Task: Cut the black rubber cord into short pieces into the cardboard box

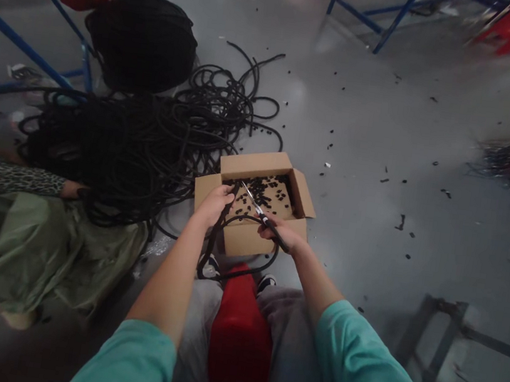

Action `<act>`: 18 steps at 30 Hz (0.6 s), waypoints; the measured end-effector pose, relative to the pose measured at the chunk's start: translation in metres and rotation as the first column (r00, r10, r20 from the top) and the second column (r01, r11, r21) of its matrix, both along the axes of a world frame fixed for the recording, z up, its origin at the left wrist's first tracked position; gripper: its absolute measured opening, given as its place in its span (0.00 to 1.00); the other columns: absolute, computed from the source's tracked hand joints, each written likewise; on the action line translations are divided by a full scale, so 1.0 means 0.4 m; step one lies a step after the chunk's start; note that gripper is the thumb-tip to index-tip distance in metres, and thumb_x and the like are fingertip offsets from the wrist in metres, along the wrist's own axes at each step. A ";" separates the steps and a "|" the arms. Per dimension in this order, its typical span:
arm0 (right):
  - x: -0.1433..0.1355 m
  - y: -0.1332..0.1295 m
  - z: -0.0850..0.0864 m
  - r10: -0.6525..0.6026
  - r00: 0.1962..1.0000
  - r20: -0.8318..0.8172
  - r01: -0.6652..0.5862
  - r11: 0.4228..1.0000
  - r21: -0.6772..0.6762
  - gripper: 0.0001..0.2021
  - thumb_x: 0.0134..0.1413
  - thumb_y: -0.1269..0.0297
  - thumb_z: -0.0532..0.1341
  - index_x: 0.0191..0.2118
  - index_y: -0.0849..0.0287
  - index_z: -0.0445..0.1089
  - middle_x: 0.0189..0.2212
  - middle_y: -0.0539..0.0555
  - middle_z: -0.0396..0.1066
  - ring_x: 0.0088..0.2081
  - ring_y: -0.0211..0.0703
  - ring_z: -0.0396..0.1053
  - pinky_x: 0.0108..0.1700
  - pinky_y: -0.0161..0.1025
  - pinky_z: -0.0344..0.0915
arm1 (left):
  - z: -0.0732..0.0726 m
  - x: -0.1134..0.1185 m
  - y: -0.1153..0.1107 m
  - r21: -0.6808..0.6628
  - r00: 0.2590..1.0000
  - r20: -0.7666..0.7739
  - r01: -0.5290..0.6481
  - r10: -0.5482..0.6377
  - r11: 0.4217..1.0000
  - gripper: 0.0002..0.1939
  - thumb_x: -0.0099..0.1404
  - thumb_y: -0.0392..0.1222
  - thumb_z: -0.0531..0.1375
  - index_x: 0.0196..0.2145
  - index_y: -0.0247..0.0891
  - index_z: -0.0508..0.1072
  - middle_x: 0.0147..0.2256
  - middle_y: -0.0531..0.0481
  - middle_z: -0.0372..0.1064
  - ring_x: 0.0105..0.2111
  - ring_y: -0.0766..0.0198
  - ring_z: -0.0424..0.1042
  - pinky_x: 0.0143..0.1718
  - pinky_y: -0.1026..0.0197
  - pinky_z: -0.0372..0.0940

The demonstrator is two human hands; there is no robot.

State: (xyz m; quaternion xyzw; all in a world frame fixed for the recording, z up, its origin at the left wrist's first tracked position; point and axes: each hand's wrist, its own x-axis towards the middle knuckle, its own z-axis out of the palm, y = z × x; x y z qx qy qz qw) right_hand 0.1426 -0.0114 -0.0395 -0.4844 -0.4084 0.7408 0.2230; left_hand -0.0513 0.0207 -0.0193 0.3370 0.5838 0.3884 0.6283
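My left hand (216, 204) is closed around a length of black tubing (217, 231) at the near left of an open cardboard box (248, 240). The tubing loops down by my knees and back up beneath my right hand (281, 233). That hand grips dark-handled scissors (259, 210), whose metal blades point over the box toward the tubing's upper end. Whether the blades touch the tubing, I cannot tell. Many short black cut pieces (259, 190) lie scattered on the bottom of the box.
A tangled heap of black tubing (140, 130) and a large black coil (143, 42) lie to the left. Another person's hand (72, 189) rests at the heap. A red stool (242, 334) is between my legs. Blue metal frames (360, 16) stand farther off.
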 end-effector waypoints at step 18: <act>-0.001 0.002 0.019 0.109 0.994 0.027 -0.108 0.994 -0.034 0.32 0.24 0.77 0.58 0.47 0.60 0.64 0.23 0.46 0.66 0.28 0.36 0.61 0.32 0.33 0.55 | 0.009 0.014 -0.010 -0.036 0.992 -0.024 0.121 -0.122 0.992 0.06 0.50 0.34 0.60 0.26 0.32 0.64 0.13 0.55 0.63 0.14 0.71 0.63 0.19 0.68 0.55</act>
